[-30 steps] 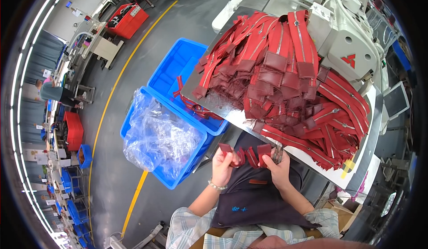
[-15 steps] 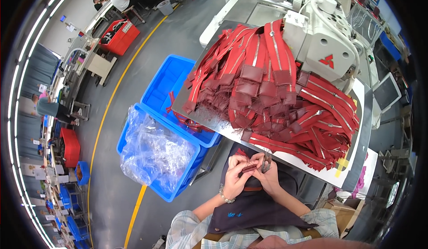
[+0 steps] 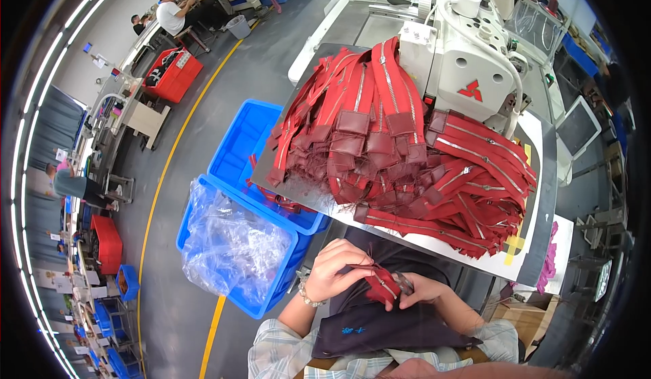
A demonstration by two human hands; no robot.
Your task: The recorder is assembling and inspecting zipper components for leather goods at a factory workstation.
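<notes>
Over my lap, my left hand [image 3: 337, 268] pinches one end of a short red zipper [image 3: 384, 283] with a dark maroon tab. My right hand [image 3: 422, 291] is closed at the other side of it. A small dark grey metal thing [image 3: 405, 283] shows between my right fingers; it looks like thread snips, but most of it is hidden. Loose threads stick up from the zipper end by my left fingertips. Just beyond my hands, a large heap of red zippers [image 3: 468, 145] with maroon tabs [image 3: 347, 143] lies on the machine table.
A white sewing machine [image 3: 468, 73] stands over the heap's far side. Left of the table are two blue crates [image 3: 277, 296], the nearer holding clear plastic bags [image 3: 234, 243]. The table's front edge [image 3: 407, 242] is close to my hands. Other people sit and stand at far-left benches.
My hands have moved apart; the left has shifted left and turned, and the zipper now stretches between them. My right hand has lowered slightly. The whole view has shifted a little.
</notes>
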